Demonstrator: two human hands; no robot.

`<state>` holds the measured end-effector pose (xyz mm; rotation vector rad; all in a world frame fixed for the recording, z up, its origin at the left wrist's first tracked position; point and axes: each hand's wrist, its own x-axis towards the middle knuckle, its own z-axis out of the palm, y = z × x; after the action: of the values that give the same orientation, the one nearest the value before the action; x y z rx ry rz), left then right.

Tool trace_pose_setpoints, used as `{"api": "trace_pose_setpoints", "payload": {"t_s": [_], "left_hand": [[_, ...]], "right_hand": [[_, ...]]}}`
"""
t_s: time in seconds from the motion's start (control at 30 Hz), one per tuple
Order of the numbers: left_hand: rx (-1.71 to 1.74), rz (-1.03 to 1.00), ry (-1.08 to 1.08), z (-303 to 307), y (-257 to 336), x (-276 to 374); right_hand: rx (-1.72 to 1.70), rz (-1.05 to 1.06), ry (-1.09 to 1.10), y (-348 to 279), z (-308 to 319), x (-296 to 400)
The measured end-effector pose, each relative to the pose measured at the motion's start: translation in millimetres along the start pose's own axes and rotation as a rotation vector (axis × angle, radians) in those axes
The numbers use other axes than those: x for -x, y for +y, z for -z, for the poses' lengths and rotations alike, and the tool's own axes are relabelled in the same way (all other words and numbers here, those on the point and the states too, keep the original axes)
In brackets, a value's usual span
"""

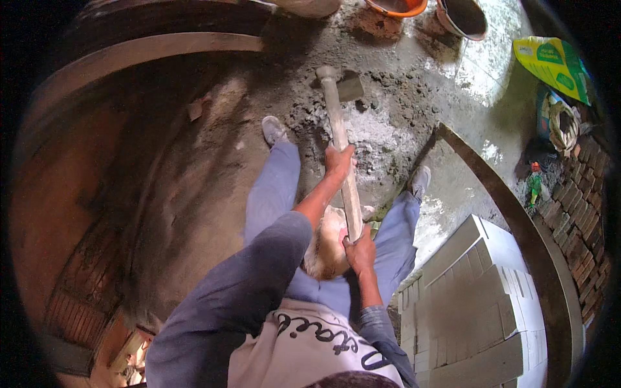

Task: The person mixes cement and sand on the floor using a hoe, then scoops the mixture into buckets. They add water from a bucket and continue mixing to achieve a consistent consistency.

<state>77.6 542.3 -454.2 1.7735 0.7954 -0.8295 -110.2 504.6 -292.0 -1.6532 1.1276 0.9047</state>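
Observation:
I hold a hoe by its long wooden handle (335, 114) with both hands. My left hand (339, 161) is wrapped around the middle of the handle. Closer to my body, my right hand (360, 250) grips the handle's lower end. The hoe's metal blade (351, 87) is at the far end, against a heap of dark, crumbly mortar or soil mix (402, 99). Pale grey-white powder (376, 138) covers the nearer part of the heap. My shoes stand on either side of it. Between my legs is a pale sack-like object (327, 242), partly hidden by my right hand and the handle.
An orange bucket (405, 14) and a dark bucket (456, 30) stand beyond the heap. To the right are a yellow-green bag (550, 68), an open sack (558, 138), a green bottle (534, 185), stacked bricks (577, 208), a long beam (504, 194) and stacked boxes (465, 300).

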Motion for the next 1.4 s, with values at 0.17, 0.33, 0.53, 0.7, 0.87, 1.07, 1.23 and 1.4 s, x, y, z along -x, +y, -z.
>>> {"api": "trace_pose_setpoints", "payload": {"t_s": [0.17, 0.33, 0.53, 0.7, 0.87, 1.07, 1.23, 1.4], "left_hand": [[-0.258, 0.211, -0.053, -6.0, -86.1, -60.5], [-0.273, 0.254, -0.197, -6.5, -80.3, -77.5], [-0.072, 0.328, -0.124, -13.4, -22.7, -30.0], [0.301, 0.380, -0.183, -22.5, -40.4, -17.6], [0.314, 0.223, 0.030, -18.8, -33.9, -56.9], [0.260, -0.029, 0.029, -15.0, 19.8, -50.6], [-0.302, 0.122, -0.007, -48.9, -57.6, -75.5], [-0.605, 0.160, -0.081, -90.7, -65.2, -66.7]], "right_hand": [[-0.111, -0.051, 0.018, 37.4, -72.0, -30.9], [-0.093, -0.032, -0.008, 11.7, -56.2, -30.7], [0.010, -0.007, -0.101, -11.9, 25.8, -2.4], [0.077, 0.032, -0.145, 55.8, 69.6, -45.9], [0.179, 0.217, -0.066, 72.9, 46.1, -110.6], [0.031, 0.143, -0.112, 35.6, 23.0, -112.6], [-0.008, -0.075, -0.005, 67.8, -46.1, -76.4], [-0.382, -0.094, -0.029, 80.6, -29.5, -67.2]]}}
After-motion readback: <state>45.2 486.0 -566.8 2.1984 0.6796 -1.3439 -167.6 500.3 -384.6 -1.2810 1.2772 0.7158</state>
